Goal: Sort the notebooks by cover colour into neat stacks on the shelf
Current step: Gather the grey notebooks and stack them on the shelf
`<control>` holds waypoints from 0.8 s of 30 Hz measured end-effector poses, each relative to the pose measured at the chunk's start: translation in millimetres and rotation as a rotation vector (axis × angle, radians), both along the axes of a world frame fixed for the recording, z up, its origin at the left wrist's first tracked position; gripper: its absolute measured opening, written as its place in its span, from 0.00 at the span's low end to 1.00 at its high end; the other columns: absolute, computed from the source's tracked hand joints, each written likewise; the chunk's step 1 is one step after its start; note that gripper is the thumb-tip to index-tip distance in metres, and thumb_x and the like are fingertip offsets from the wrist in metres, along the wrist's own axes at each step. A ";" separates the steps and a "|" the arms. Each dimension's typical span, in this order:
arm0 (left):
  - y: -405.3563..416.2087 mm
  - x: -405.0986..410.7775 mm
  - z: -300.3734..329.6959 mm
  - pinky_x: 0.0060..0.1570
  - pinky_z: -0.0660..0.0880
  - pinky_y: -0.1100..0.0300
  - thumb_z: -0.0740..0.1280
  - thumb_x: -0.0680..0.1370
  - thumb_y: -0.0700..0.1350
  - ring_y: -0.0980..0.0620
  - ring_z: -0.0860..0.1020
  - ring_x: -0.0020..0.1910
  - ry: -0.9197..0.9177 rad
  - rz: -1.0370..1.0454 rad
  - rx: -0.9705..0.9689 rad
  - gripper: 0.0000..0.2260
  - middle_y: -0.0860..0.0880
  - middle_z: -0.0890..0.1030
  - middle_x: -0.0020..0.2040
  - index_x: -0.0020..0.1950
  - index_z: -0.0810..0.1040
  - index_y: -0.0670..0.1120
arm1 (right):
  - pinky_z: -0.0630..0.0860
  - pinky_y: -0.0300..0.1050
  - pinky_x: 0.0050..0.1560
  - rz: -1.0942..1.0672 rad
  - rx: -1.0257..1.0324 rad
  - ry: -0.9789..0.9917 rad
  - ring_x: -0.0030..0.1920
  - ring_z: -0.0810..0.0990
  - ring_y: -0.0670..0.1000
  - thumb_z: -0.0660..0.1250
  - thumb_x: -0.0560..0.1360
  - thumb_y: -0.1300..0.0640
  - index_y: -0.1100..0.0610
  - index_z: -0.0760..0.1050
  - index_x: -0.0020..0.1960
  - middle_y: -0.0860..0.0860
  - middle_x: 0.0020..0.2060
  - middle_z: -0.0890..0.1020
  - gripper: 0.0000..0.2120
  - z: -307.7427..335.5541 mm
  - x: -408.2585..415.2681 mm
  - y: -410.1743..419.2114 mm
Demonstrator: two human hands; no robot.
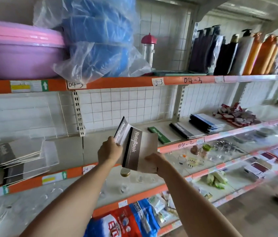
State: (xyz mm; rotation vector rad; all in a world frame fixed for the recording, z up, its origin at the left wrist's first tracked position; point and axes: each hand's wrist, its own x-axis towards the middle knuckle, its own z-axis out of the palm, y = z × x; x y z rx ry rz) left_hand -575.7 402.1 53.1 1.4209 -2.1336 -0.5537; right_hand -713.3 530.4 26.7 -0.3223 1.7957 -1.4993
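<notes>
I read "NoteBook" on the brown notebook (140,149) I held and on the green notebook (158,135); "04-3" was handwritten on the upper shelf edge (192,80), "04-2" on the middle shelf edge (186,144).

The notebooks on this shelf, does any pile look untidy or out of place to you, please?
Yes. The grey pile at the shelf's left end is fanned out and slumped, its edges unaligned. The green notebook and the blue stack farther right lie flat.

White tiled wall (121,106) behind orange-edged metal shelving (134,82), w/ daylight from right.
</notes>
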 end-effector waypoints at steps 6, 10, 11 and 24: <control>6.6 -55.3 -7.2 0.49 0.73 0.53 0.61 0.78 0.47 0.39 0.79 0.54 -0.009 -0.035 0.023 0.13 0.41 0.81 0.54 0.61 0.74 0.46 | 0.66 0.40 0.32 -0.094 0.049 0.103 0.35 0.72 0.50 0.63 0.76 0.68 0.60 0.74 0.49 0.54 0.37 0.75 0.06 -5.6 -56.5 13.6; -0.8 -99.6 -7.0 0.52 0.74 0.52 0.61 0.79 0.48 0.39 0.79 0.56 -0.008 -0.063 0.038 0.13 0.42 0.81 0.57 0.63 0.75 0.47 | 0.67 0.41 0.34 -0.188 0.045 0.124 0.37 0.73 0.51 0.64 0.74 0.65 0.59 0.74 0.47 0.55 0.39 0.76 0.03 -10.2 -91.1 14.4; -1.6 -112.6 -6.3 0.52 0.74 0.52 0.61 0.80 0.47 0.39 0.79 0.57 -0.008 -0.072 0.036 0.13 0.41 0.80 0.58 0.62 0.76 0.46 | 0.68 0.41 0.35 -0.203 0.057 0.143 0.39 0.75 0.52 0.64 0.74 0.63 0.59 0.75 0.48 0.55 0.41 0.77 0.04 -9.7 -101.3 14.2; -46.0 -251.3 -20.1 0.46 0.77 0.54 0.61 0.80 0.49 0.42 0.81 0.50 -0.009 -0.093 0.133 0.13 0.43 0.82 0.54 0.59 0.76 0.43 | 0.77 0.50 0.48 -0.168 0.281 0.453 0.47 0.81 0.59 0.66 0.71 0.58 0.61 0.80 0.52 0.57 0.43 0.83 0.12 -4.4 -246.5 -36.0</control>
